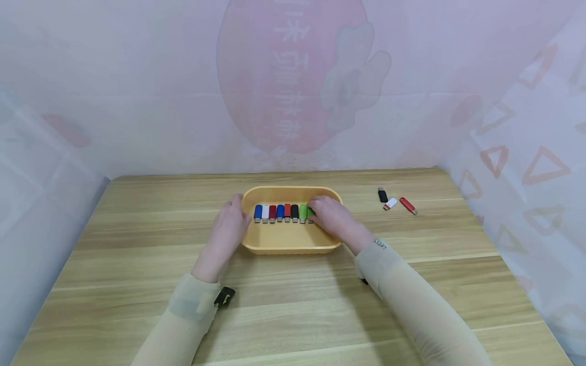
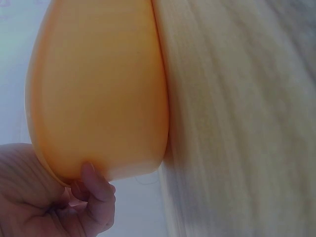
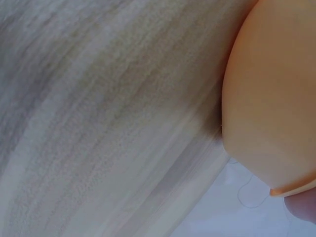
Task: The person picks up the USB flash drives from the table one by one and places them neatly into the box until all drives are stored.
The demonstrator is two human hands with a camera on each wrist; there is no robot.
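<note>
Reaching into the yellow tray (image 1: 293,246) from its right end, the right hand (image 1: 331,218) lies over the inside with its fingers bent down onto the green USB stick (image 1: 310,212) at the right end of the row; whether they pinch that stick or only rest on it I cannot tell, since the fingertips are hidden. The left hand (image 1: 229,226) is set against the tray's left end wall, and the left wrist view shows its fingers (image 2: 96,190) curled up against the outer wall just under the rim, steadying the tray.

Inside the tray a row of USB sticks (image 1: 280,212) lies side by side, metal plugs towards the person: blue, white, dark red, blue, red, black, light green, then the green one under the fingers. The tray sits near the middle of the wooden table (image 1: 137,264), closer to the far edge.

To do this well, I would judge the left hand should keep the tray from sliding while the right moves only the end stick, keeping it parallel to its neighbours and not nudging the light green one beside it.

Towards the table's far right corner, well apart from the tray, lie a black stick (image 1: 382,195), a white stick (image 1: 390,204) and a red stick (image 1: 408,205).
</note>
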